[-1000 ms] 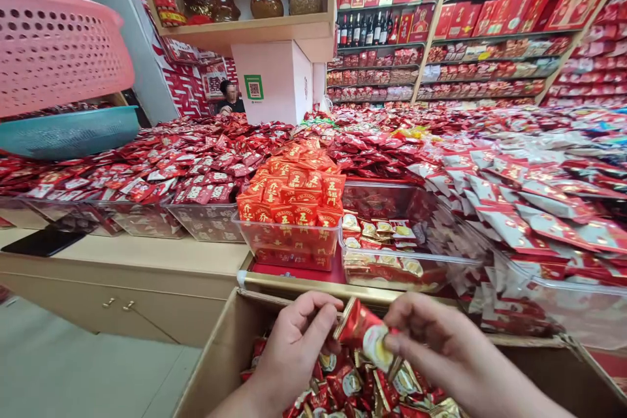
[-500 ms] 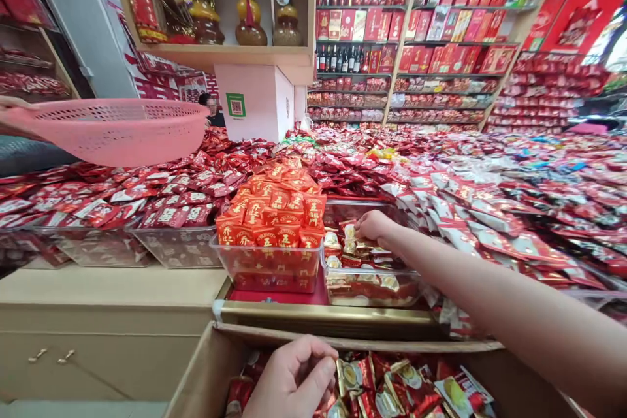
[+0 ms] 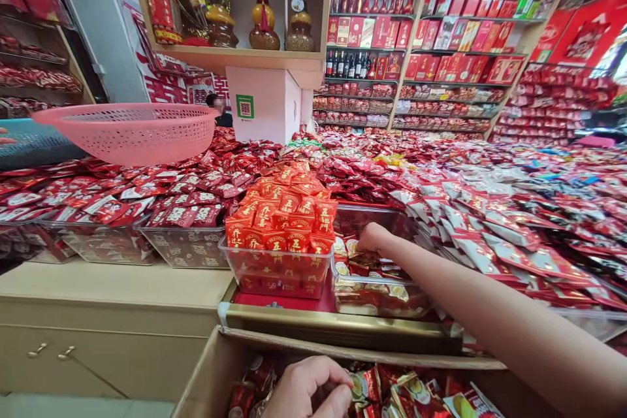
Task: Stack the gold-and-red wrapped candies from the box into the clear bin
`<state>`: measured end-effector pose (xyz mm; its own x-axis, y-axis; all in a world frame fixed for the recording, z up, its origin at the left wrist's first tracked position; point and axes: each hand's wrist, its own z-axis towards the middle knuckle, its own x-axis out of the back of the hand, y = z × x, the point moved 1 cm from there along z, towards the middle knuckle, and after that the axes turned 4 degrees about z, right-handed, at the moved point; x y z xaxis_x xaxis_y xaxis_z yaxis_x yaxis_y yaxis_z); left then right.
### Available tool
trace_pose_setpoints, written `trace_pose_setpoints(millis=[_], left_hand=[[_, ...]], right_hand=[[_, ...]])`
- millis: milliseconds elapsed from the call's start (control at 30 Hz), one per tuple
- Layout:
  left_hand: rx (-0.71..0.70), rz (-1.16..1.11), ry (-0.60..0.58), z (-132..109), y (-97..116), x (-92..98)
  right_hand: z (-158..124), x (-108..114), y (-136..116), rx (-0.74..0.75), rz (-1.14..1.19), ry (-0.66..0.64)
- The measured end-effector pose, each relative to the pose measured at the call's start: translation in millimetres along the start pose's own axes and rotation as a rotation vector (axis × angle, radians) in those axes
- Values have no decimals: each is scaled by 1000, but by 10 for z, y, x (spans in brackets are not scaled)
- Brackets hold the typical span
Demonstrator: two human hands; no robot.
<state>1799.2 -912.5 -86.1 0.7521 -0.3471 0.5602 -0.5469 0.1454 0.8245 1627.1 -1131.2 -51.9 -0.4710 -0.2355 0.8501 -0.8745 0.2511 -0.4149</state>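
My right hand point(image 3: 373, 238) reaches forward into a clear plastic bin point(image 3: 377, 300) that is partly filled with red-and-gold candy packets point(image 3: 372, 268). Its fingers are curled down onto the packets; whether they hold one is hidden. My left hand point(image 3: 308, 392) rests low in a cardboard box point(image 3: 215, 366) of the same red-and-gold packets point(image 3: 411, 395), fingers closed in a loose fist among them. Just left of the right hand stands a clear bin heaped with orange-red packets point(image 3: 284, 215).
Red snack packets cover the wide display counter point(image 3: 490, 209). A pink perforated basket point(image 3: 127, 130) juts in at the left over a blue one. A beige cabinet point(image 3: 108, 313) lies at lower left. Shelves of red boxes and bottles line the back wall; a person sits far behind.
My right hand left the box with a packet, reached out to the clear bin and now sits a little deeper in it. My left hand stayed in the box. The view tilted up.
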Motion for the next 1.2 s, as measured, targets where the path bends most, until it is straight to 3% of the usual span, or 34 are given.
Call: trace_pose_setpoints(millis=[333, 467, 700, 933, 1100, 1200], left_hand=[[-94, 199, -23, -2, 21, -96], [-94, 264, -46, 4, -18, -142], [-146, 516, -289, -78, -357, -271], [-7, 664, -432, -88, -741, -536], [44, 725, -455, -16, -724, -621], [69, 731, -477, 0, -692, -632]], right_hand=[[-63, 74, 11, 41, -183, -14], [-58, 90, 0, 71, -234, 41], [-75, 87, -6, 141, -280, 129], [-311, 187, 3, 201, -240, 274], [-492, 368, -53, 276, -220, 393], [-711, 465, -80, 403, -181, 462]])
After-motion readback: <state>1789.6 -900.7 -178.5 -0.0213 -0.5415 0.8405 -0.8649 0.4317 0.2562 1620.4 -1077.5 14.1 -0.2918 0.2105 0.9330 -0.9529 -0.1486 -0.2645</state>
